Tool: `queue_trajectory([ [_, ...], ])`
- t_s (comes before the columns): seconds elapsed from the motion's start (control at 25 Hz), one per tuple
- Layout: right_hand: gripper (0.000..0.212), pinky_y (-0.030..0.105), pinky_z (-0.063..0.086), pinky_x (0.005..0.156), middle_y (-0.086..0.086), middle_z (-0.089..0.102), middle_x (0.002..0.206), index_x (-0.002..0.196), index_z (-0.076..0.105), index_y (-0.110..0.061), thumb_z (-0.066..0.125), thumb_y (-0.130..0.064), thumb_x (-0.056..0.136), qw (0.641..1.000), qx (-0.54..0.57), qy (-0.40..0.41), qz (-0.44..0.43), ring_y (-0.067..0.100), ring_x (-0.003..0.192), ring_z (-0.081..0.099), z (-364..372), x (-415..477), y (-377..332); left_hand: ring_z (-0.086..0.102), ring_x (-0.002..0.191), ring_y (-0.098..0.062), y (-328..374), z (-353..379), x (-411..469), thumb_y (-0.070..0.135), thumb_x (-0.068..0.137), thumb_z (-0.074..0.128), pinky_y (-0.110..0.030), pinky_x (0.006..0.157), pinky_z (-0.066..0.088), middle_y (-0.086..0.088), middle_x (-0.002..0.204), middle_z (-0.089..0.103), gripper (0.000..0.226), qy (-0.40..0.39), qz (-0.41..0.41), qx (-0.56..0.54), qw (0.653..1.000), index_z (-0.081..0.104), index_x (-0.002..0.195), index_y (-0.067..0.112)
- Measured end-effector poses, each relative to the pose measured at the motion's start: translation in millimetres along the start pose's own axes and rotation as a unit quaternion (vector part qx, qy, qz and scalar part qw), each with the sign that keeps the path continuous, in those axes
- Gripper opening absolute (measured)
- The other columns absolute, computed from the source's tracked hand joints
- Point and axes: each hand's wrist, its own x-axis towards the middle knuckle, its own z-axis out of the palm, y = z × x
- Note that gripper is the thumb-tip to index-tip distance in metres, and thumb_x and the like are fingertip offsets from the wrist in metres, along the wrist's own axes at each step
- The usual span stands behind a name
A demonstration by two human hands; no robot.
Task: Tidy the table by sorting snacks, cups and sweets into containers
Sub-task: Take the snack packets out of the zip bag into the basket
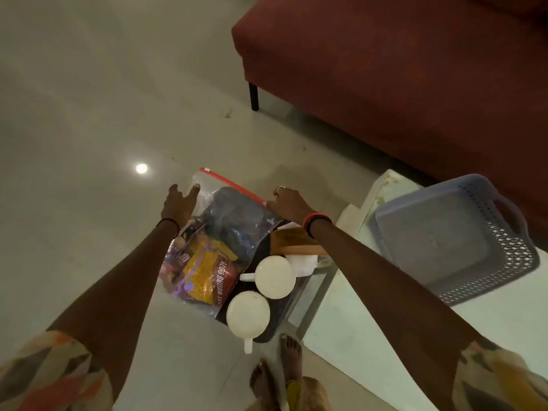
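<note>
Head view: left hand [179, 203] and right hand [289, 203] grip top corners of the zip bag [209, 200] (snack packets [204, 271] inside); open floor [89, 114] beyond, grey basket [513, 256] right of the right hand.

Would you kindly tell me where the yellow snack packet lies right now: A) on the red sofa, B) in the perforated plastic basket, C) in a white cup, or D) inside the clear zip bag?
D: the yellow snack packet shows through the plastic of the clear zip bag, whereas the perforated plastic basket shows only its bare floor.
</note>
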Motion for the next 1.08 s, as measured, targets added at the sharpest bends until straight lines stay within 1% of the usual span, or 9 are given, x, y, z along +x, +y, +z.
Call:
queue_trajectory([
  [0.08, 0.04, 0.043, 0.046, 0.094, 0.024, 0.061, 0.118, 0.113, 0.057, 0.008, 0.06, -0.022, 0.087, 1.0, -0.007, -0.013, 0.0, 0.038, 0.11, 0.056, 8, 10, 0, 0.045, 0.127, -0.035, -1, 4, 9, 0.042, 0.09, 0.053, -0.043, 0.109, 0.035, -0.02, 0.138, 0.047, 0.06, -0.009, -0.011, -0.037, 0.999, 0.042, 0.133, 0.002],
  [0.16, 0.029, 0.042, 0.048, 0.09, 0.022, 0.064, 0.111, 0.105, 0.062, 0.006, 0.062, -0.014, 0.083, 1.0, -0.005, -0.008, 0.0, 0.036, 0.105, 0.058, 13, 13, 0, 0.057, 0.109, -0.035, -6, 6, 11, 0.029, 0.089, 0.056, -0.047, 0.102, 0.044, -0.022, 0.117, 0.062, 0.037, -0.001, 0.018, -0.049, 0.999, 0.061, 0.112, 0.0],
  [0.24, 0.023, 0.041, 0.051, 0.087, 0.021, 0.067, 0.105, 0.099, 0.066, 0.005, 0.062, -0.009, 0.082, 1.0, 0.004, 0.0, 0.002, 0.033, 0.1, 0.061, 16, 15, -2, 0.061, 0.087, -0.034, -10, 4, 8, 0.017, 0.088, 0.058, -0.055, 0.091, 0.05, -0.02, 0.091, 0.063, 0.017, -0.001, 0.018, -0.089, 0.996, 0.066, 0.091, 0.003],
  [0.32, 0.014, 0.038, 0.051, 0.085, 0.02, 0.068, 0.101, 0.09, 0.068, 0.004, 0.06, -0.003, 0.081, 1.0, 0.008, 0.006, -0.001, 0.031, 0.097, 0.062, 14, 15, -7, 0.058, 0.078, -0.031, -12, -2, 5, 0.013, 0.088, 0.058, -0.057, 0.085, 0.052, -0.017, 0.082, 0.058, 0.014, 0.006, 0.027, -0.112, 0.993, 0.065, 0.084, 0.002],
  [0.44, 0.01, 0.035, 0.049, 0.081, 0.019, 0.065, 0.094, 0.078, 0.061, -0.006, 0.056, 0.002, 0.08, 0.999, 0.039, 0.02, -0.003, 0.026, 0.086, 0.057, 8, 9, -20, 0.056, 0.076, -0.025, -7, -18, -5, 0.018, 0.089, 0.056, -0.041, 0.077, 0.051, -0.013, 0.08, 0.06, 0.024, 0.046, 0.052, -0.106, 0.992, 0.067, 0.087, -0.003],
  [0.64, 0.017, 0.03, 0.048, 0.08, 0.019, 0.069, 0.102, 0.093, 0.068, 0.0, 0.06, 0.0, 0.078, 0.995, 0.091, 0.033, -0.009, 0.03, 0.095, 0.063, -8, -24, -50, 0.046, 0.073, -0.02, 0, -55, -45, 0.014, 0.086, 0.061, -0.031, 0.071, 0.041, -0.012, 0.076, 0.055, 0.013, 0.095, 0.04, -0.2, 0.974, 0.064, 0.078, 0.005],
  [0.84, 0.018, 0.023, 0.043, 0.076, 0.017, 0.071, 0.099, 0.092, 0.071, -0.004, 0.061, -0.001, 0.077, 0.991, 0.117, 0.046, -0.034, 0.028, 0.094, 0.065, -33, -76, -80, 0.051, 0.063, -0.007, 5, -96, -104, 0.014, 0.085, 0.064, -0.018, 0.065, 0.047, -0.01, 0.08, 0.062, 0.027, 0.147, 0.044, -0.257, 0.954, 0.066, 0.102, -0.007],
  [0.96, 0.017, 0.025, 0.046, 0.077, 0.017, 0.072, 0.097, 0.091, 0.072, -0.004, 0.063, -0.001, 0.077, 0.987, 0.13, 0.066, -0.064, 0.027, 0.092, 0.065, -51, -112, -94, 0.055, 0.077, -0.017, 15, -117, -143, 0.012, 0.085, 0.064, -0.029, 0.078, 0.049, -0.003, 0.076, 0.063, 0.027, 0.161, 0.061, -0.292, 0.941, 0.065, 0.103, -0.008],
  [1.08, 0.015, 0.03, 0.052, 0.083, 0.017, 0.072, 0.096, 0.09, 0.072, -0.003, 0.063, 0.001, 0.078, 0.98, 0.156, 0.095, -0.084, 0.026, 0.09, 0.065, -72, -152, -103, 0.058, 0.088, -0.021, 33, -138, -184, 0.013, 0.085, 0.064, -0.035, 0.088, 0.049, -0.016, 0.098, 0.068, 0.028, 0.179, 0.094, -0.291, 0.935, 0.064, 0.107, -0.006],
])
